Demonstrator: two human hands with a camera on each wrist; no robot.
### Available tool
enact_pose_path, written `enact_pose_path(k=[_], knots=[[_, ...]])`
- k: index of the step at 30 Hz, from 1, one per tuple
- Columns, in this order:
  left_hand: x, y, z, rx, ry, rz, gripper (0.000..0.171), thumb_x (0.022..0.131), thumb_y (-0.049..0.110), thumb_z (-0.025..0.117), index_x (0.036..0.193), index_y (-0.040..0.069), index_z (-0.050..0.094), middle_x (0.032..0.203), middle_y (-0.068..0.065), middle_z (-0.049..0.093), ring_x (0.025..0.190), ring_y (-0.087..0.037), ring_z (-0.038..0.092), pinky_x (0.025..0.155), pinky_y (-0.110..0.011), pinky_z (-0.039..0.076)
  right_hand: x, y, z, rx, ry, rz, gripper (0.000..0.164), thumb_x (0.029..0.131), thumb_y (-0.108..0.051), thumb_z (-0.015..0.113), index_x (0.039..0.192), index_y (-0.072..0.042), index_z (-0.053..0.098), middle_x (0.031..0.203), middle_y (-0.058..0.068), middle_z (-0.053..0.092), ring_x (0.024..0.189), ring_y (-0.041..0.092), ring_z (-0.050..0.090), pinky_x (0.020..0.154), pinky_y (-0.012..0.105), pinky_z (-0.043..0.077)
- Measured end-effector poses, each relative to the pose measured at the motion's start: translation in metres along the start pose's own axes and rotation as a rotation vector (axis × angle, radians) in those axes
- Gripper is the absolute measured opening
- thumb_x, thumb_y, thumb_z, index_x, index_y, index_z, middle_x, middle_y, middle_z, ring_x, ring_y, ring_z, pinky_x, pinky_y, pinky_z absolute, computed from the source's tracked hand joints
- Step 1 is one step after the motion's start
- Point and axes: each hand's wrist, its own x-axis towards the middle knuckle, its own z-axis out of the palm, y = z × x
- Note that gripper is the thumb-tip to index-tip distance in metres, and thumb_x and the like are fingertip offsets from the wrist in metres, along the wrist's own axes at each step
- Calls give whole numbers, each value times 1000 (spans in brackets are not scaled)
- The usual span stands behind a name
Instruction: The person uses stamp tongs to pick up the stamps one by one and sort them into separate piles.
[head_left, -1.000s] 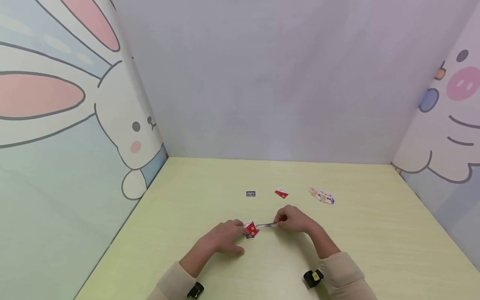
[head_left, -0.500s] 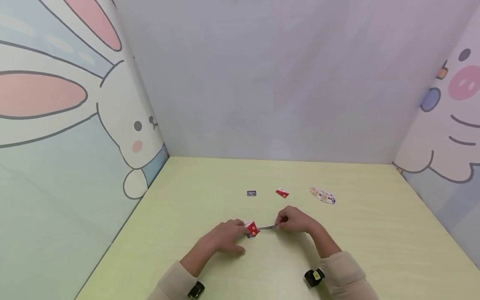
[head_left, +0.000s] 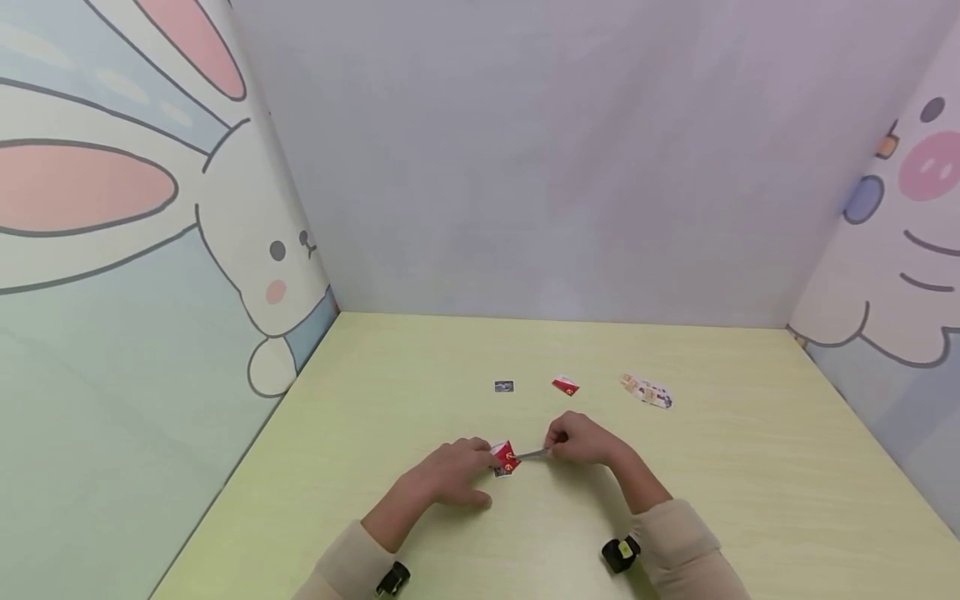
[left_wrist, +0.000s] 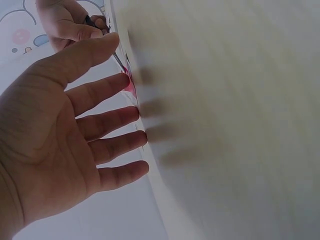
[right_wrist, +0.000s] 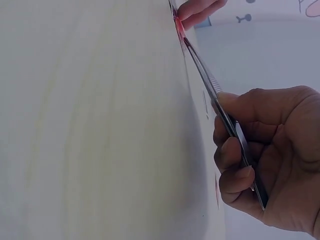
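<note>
In my right hand (head_left: pixel 585 440) I grip a pair of metal tweezers (right_wrist: pixel 207 77), fingers curled round its shanks. The tips reach the edge of a red and white paper piece (head_left: pixel 508 457) on the table; whether they pinch it I cannot tell. My left hand (head_left: pixel 450 473) lies palm down beside that piece with its fingers spread, and its fingertips touch the paper's left side. From the left wrist view, the left fingers (left_wrist: pixel 107 120) look straight. Under the red piece, a small dark picture card (head_left: pixel 502 472) shows at the lower edge.
Farther back on the pale yellow table (head_left: pixel 405 358) lie a dark picture card (head_left: pixel 504 387), a red and white piece (head_left: pixel 566 385) and a cluster of pale printed pieces (head_left: pixel 647 391). Grey and cartoon-printed walls (head_left: pixel 525 167) enclose the table at the back and sides.
The tweezers' tips have moved slightly left, onto the red piece's edge, and my right hand shifted a little with them. My left hand stays in place.
</note>
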Motion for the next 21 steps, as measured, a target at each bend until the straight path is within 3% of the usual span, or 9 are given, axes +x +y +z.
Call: enact_pose_path(k=[9, 21], knots=[[-6, 3, -6, -46, 20, -64, 44, 75, 39, 75, 116, 24, 65, 128, -2, 53, 117, -23, 47, 90, -45, 42, -7, -8, -3, 64, 47, 70, 10, 82, 3, 58, 81, -2, 66, 69, 0, 55, 64, 17, 46, 57, 30, 39], [-14, 9, -7, -93, 33, -71, 45, 77, 36, 74, 118, 22, 64, 127, -4, 53, 117, -24, 47, 91, -47, 41, -28, 2, -8, 101, 99, 67, 8, 81, 1, 59, 81, -2, 66, 68, -1, 54, 62, 14, 45, 55, 26, 38]])
